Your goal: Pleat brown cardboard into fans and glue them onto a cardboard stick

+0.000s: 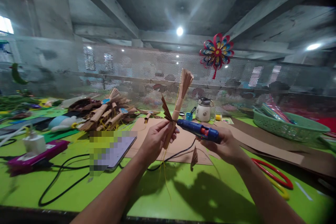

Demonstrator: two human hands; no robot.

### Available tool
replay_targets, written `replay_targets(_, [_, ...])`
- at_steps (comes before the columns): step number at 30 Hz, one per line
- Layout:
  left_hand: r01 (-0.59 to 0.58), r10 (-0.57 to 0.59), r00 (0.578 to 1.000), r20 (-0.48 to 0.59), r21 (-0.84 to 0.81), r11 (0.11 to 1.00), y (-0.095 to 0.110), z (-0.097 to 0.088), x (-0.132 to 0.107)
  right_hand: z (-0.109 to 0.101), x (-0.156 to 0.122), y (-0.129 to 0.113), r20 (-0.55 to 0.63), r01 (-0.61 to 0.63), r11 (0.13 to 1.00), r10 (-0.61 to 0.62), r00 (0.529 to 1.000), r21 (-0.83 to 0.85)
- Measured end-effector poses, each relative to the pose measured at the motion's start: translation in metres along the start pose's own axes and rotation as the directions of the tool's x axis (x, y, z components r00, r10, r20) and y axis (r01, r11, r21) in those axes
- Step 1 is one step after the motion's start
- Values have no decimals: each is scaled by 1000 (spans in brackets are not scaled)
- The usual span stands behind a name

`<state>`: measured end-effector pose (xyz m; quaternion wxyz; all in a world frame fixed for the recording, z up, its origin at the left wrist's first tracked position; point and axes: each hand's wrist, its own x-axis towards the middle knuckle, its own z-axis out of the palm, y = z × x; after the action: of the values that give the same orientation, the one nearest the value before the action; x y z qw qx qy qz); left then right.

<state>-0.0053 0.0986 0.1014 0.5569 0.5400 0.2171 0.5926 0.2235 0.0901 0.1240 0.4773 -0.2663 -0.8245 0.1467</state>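
My left hand (pixel 156 139) is closed round the lower part of a rolled brown paper figure (pixel 179 103), which stands nearly upright with a pleated, fanned top. A small pleated paper wing (pixel 166 108) sticks out on its left side, by my left fingers. Yellow strings (pixel 165 171) hang from its lower end. My right hand (pixel 223 145) grips a blue glue gun (pixel 195 128), its nozzle at the paper figure beside the wing's base. Below the gun, a loose pleated paper piece (pixel 194 159) shows over the table.
Similar paper figures (pixel 107 113) lie heaped at the left, behind a phone (pixel 118 154) and a purple power strip (pixel 39 155). A black cord (pixel 63 168) loops across the green table. Scissors with red and yellow handles (pixel 273 173) and a green basket (pixel 288 124) are right.
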Motion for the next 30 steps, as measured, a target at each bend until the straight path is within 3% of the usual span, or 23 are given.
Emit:
replay_targets(3, [-5,5,1000,7,-31,999,-1,-1,1,-1,0,-2,74,-16,1000,17,997,-12])
replay_targets(8, [-23,23,1000,-7,-29,999,-2,-2,4,-5,-1,-2,14,-60,995,60,998,80])
replay_targets(12, [-56,59,998,-16,164,985,-4,1,4,0,0,-6,-76,-147,956,172,982,254])
replay_targets(15, [-122,136,991,-15,358,926,-10,5,4,14,5,-11,-184,-168,919,246,952,356])
replay_targets(19, [-196,219,976,4,463,865,-23,8,3,37,12,-16,-337,-136,950,231,913,281])
replay_targets(23, [-197,199,979,40,420,886,-31,12,2,50,12,-15,-391,-80,979,148,908,185])
replay_targets(30, [-144,138,990,41,327,934,-31,21,0,57,8,-10,-285,-84,966,155,946,246])
